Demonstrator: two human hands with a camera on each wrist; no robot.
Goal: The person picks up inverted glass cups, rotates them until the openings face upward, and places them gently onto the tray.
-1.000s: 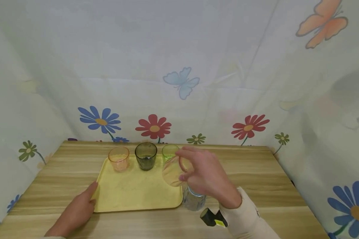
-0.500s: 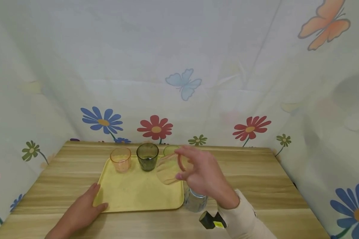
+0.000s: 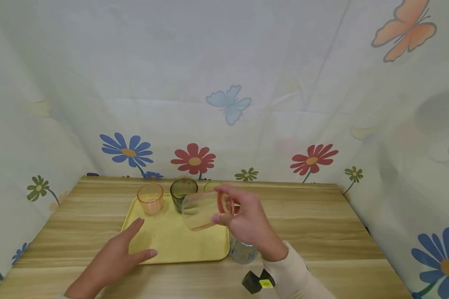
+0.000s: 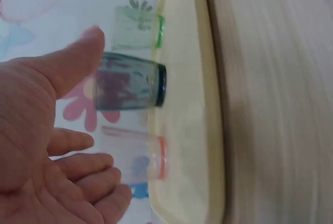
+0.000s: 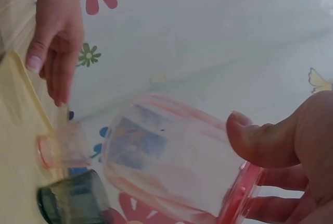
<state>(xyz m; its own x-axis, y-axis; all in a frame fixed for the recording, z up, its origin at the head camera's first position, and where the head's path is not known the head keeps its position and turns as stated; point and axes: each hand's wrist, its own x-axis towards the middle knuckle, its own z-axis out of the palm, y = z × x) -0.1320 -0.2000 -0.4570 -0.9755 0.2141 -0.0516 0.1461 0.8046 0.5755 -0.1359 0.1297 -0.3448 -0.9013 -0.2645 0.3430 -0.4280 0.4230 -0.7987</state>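
My right hand (image 3: 248, 218) pinches a clear pinkish cup (image 5: 171, 156) by its thicker red base end, tilted on its side above the tray, its mouth toward the left. My left hand (image 3: 117, 253) hovers over the left front of the yellow tray (image 3: 172, 245), thumb and fingers spread, holding nothing. Along the tray's back stand an orange cup (image 3: 150, 200), a dark grey-green cup (image 3: 179, 191) and a light green cup (image 3: 210, 186), the last mostly hidden behind my right hand and the held cup.
A clear bluish glass (image 3: 243, 252) stands on the wooden table (image 3: 314, 224) just right of the tray, partly under my right hand. A black device with a yellow label (image 3: 253, 282) is at my right sleeve. A flower-printed curtain (image 3: 164, 83) encloses the back and sides.
My left hand has let go of the tray's left edge and moved right and up over it, fingers spreading. My right hand has carried the pinkish cup leftward and tipped it more sideways.
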